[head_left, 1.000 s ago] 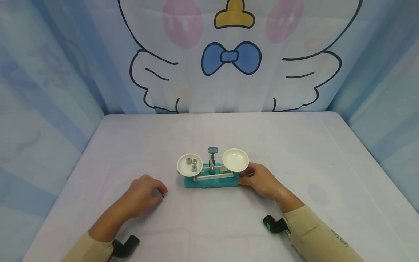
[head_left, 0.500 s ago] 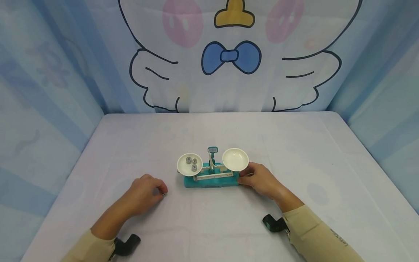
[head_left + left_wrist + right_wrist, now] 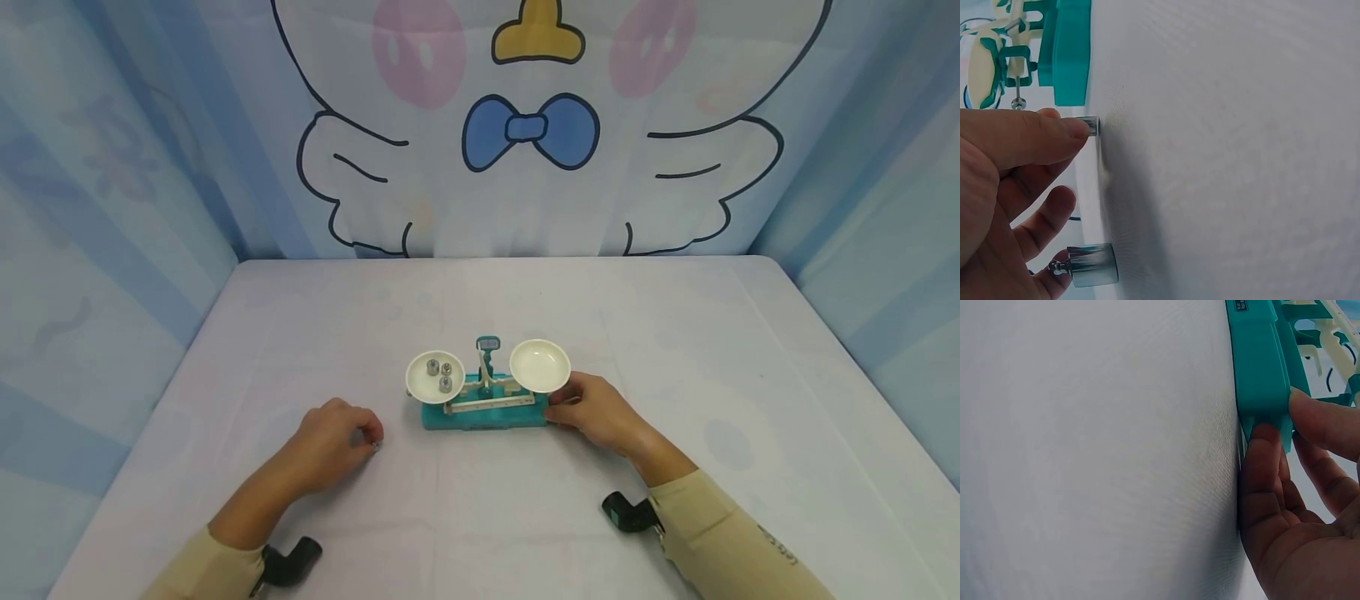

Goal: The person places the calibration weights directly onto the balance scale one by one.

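A small silver metal weight [image 3: 1092, 126] is pinched between the thumb and fingers of my left hand [image 3: 330, 446], at table level left of a toy balance scale [image 3: 483, 417]. In the left wrist view a larger knobbed weight [image 3: 1094, 265] stands by my lower fingers; the hand hides it in the head view. The scale has a teal base and two cream pans. Several-sided detail is too small to tell, but three metal weights [image 3: 446, 384] sit in its left pan [image 3: 422, 392]. My right hand [image 3: 600, 414] grips the base's right end, under the bare right pan [image 3: 540, 365].
A pale cloth covers the table [image 3: 480, 517]. Behind it hangs a curtain [image 3: 525, 208] with a cartoon print, and blue curtains close both sides. Black wrist cameras [image 3: 628, 512] stick out from both sleeves.
Both hands and the scale stay almost still. The small weight at my left fingertips shifts only very slightly.
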### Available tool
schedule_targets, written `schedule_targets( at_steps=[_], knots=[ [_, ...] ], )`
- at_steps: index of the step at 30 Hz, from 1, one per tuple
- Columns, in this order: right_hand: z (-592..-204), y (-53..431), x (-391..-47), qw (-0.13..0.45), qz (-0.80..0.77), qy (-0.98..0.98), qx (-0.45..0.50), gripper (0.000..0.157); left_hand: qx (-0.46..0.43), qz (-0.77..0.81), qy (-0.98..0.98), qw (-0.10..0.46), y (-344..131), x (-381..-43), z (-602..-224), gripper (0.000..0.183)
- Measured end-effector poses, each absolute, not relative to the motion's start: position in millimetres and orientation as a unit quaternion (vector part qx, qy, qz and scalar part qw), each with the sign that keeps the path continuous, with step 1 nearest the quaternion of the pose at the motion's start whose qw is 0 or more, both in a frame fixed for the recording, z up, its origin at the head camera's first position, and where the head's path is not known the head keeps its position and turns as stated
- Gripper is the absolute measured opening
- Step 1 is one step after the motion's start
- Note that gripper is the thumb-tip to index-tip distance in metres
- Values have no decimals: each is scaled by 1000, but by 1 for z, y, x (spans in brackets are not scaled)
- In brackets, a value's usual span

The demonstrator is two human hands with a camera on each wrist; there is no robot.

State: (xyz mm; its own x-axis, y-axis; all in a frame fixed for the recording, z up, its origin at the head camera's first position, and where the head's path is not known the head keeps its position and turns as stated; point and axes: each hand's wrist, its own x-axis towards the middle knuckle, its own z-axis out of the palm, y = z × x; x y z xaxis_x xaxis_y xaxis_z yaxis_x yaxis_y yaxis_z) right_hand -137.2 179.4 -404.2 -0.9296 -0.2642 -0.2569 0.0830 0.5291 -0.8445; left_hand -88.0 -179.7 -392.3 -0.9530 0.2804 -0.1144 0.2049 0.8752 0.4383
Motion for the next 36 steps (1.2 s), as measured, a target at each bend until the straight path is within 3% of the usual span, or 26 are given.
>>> schedule_targets(
  at_steps=[15, 36],
  knots=[
    [-405, 180, -137, 180, -485, 854, -58, 40, 124, 223, 964, 74, -180, -86, -387, 17],
    [-404, 179, -137, 180, -491, 851, -52, 38, 142, 247, 958, 34, -168, -93, -343, 14]
  ],
)
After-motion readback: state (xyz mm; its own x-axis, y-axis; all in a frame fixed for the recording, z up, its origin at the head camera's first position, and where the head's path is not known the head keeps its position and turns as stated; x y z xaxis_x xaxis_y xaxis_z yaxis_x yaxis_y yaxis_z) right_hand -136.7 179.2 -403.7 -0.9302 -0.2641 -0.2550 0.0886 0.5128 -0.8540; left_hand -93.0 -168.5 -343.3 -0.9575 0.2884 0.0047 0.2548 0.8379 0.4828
